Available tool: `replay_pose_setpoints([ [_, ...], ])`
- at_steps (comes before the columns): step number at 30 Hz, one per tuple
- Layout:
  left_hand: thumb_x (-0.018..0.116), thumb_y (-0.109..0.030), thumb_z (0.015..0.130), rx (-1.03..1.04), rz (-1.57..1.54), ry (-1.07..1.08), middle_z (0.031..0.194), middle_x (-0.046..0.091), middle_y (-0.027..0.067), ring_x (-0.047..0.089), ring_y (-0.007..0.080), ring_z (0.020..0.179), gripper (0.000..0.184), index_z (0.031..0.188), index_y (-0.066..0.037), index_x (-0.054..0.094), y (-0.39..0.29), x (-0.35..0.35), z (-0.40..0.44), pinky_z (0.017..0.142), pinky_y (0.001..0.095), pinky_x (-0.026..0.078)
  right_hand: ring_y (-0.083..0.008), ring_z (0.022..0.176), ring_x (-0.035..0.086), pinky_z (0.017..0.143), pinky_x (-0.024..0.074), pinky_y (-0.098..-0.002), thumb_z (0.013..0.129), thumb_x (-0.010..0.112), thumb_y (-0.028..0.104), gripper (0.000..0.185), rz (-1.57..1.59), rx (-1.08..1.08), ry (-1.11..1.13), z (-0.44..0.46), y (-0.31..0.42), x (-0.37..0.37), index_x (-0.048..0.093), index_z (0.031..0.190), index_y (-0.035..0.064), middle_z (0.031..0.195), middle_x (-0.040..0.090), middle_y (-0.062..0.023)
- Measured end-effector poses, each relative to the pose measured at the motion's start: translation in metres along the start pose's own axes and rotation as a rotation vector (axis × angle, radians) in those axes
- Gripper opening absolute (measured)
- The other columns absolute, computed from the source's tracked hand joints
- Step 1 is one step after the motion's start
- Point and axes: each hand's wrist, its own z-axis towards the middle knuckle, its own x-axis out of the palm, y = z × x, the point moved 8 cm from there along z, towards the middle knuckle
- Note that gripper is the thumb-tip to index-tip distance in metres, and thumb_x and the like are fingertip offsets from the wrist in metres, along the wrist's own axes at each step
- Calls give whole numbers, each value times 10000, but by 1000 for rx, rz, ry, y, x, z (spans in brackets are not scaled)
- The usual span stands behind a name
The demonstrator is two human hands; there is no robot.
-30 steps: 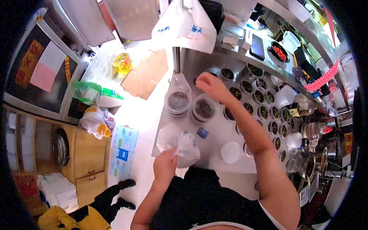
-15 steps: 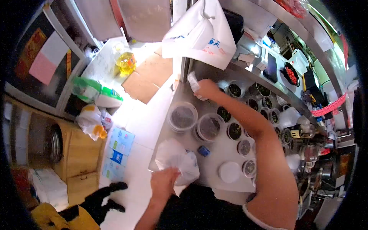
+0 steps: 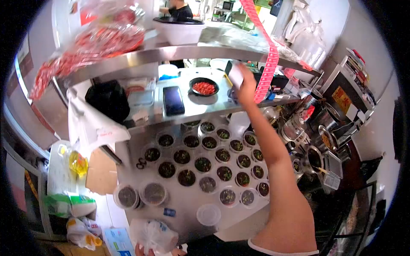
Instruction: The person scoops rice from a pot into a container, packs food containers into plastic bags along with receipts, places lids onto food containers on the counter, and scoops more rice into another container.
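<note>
My right hand (image 3: 247, 89) is raised over the steel shelf, its fingers closed on a small white piece (image 3: 237, 77) that looks like folded paper; blur hides its detail. My left hand (image 3: 144, 251) shows only partly at the bottom edge, its fingers gripping a tied white plastic bag (image 3: 153, 234). What the bag holds is hard to make out. Near the bag are a small blue packet (image 3: 169, 212), a round clear lid (image 3: 208, 214) and two clear plastic tubs (image 3: 153, 194). Several round cups with dark, leafy contents (image 3: 203, 163) fill the steel counter (image 3: 141, 177).
On the shelf (image 3: 149, 119) lie a phone (image 3: 173, 101), a black bowl of chopped red food (image 3: 204, 87) and a black container (image 3: 109, 100). A pink strap (image 3: 268, 68) hangs beside my right hand. Pots (image 3: 314, 158) stand at the right. Another person (image 3: 181, 11) is at the back.
My view has turned right toward the shelf. My right hand has moved from the counter's far left to above the shelf, still holding the white piece. The left hand stays on the bag.
</note>
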Motion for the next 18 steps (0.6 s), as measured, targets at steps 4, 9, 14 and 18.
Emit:
replay_pose_setpoints([
  [4,716,-129,772,-61,111,-126,1088,574,186,590,290,887,621,1295,5,408,-26,4,-18,779,380,494,-401,1054,532,906,435,-453,812,473,68,373,-351,43,396,22,-163,64,530,1180,48,1146,546,-254],
  [9,667,56,720,-79,-240,-241,1263,490,156,541,274,1067,671,1319,-8,372,39,-2,-48,881,372,472,-358,769,592,688,475,-419,856,515,152,154,400,-83,720,-82,109,80,619,898,45,859,632,-156],
  [14,745,-46,709,-121,-224,-118,963,662,105,618,144,898,684,1315,-90,431,16,0,-6,725,255,492,-374,794,605,710,463,-471,851,482,246,253,871,-581,1763,-311,381,31,564,956,31,854,626,-190],
  [18,707,22,713,-183,-320,-62,991,641,132,610,149,874,679,1320,-82,420,9,5,8,748,263,492,-327,679,628,661,477,-428,879,460,286,330,922,-714,2088,-365,429,63,588,930,-14,764,642,-180],
])
